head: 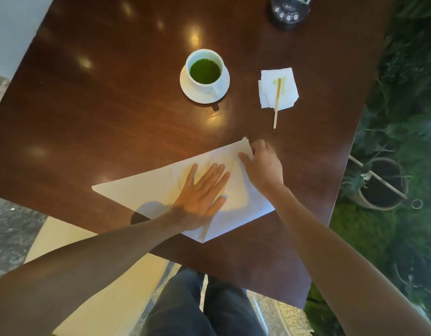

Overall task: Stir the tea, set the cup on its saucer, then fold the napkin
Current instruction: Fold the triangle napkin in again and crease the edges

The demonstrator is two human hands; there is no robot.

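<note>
A white napkin lies folded into a triangle near the table's near edge, its long side slanting from a left point up to a far right corner and its lowest point close to the edge. The left hand lies flat on the middle of the napkin, palm down, fingers straight and a little spread, pressing the cloth to the wood. The right hand is at the napkin's far right corner; its thumb lies on top of the cloth and its fingers curl over the edge there, pinching the corner. Both forearms reach in across the near edge.

Farther in, about the middle of the table, a white cup of green tea stands on a white saucer; the cup sits toward the saucer's far left, so more of the rim shows on the near right side. To its right, toward the right edge, a small paper napkin lies flat with a green stain. A wooden stirrer lies across it, its far end on the stain and its near end sticking out onto the bare wood.

At the far edge, a dark round device with small buttons is partly cut off. Beyond the right edge, there are green plants and a pot. A light-coloured chair shows below the near edge beside the person's dark trousers.
</note>
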